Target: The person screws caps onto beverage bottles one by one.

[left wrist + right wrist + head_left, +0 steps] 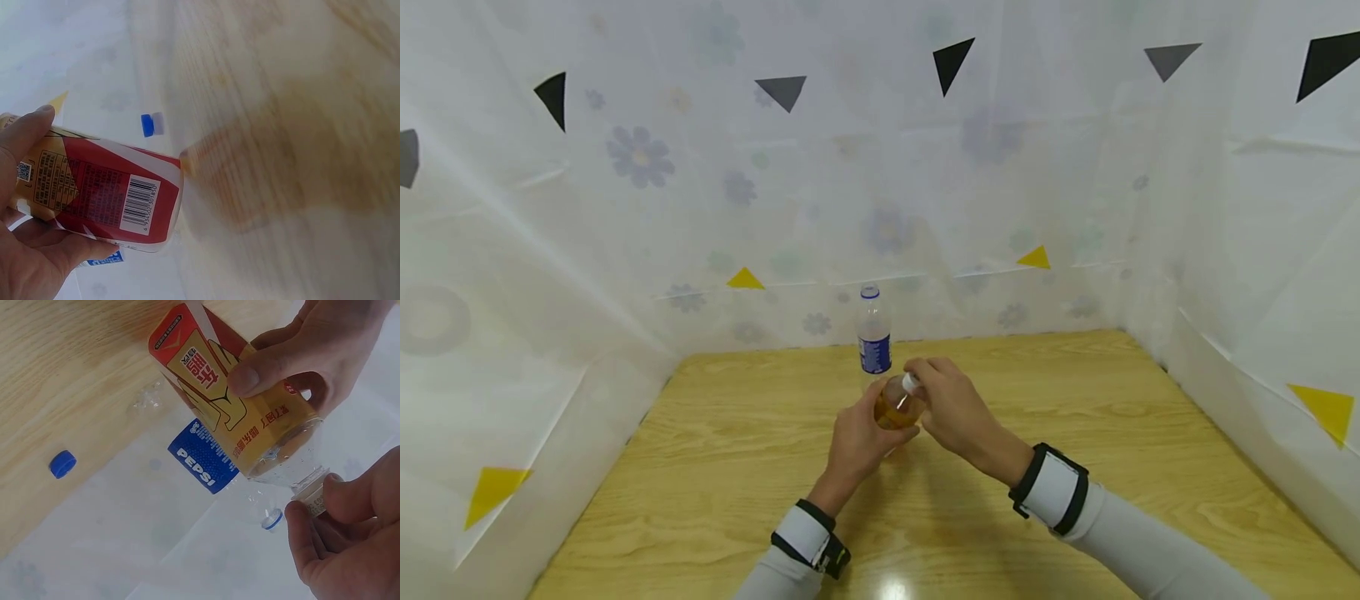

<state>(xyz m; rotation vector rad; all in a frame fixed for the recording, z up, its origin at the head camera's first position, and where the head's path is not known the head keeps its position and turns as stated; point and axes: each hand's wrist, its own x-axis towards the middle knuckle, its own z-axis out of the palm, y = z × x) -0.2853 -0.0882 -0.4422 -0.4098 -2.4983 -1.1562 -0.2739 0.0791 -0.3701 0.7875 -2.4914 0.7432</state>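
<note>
My left hand grips a drink bottle round its middle; its red and gold label faces the right wrist camera. Amber liquid shows inside. The fingers and thumb of my right hand pinch the bottle's white cap, which sits at the mouth. In the left wrist view a barcode is visible on the label, and the bottle's base is close to the table. Just behind stands a clear Pepsi bottle with a blue label and no cap, partly hidden by my left hand.
A loose blue cap lies on the table; my hands and the bottle hide it in the head view. The wood-grain table is bordered by white patterned sheeting at the back and both sides.
</note>
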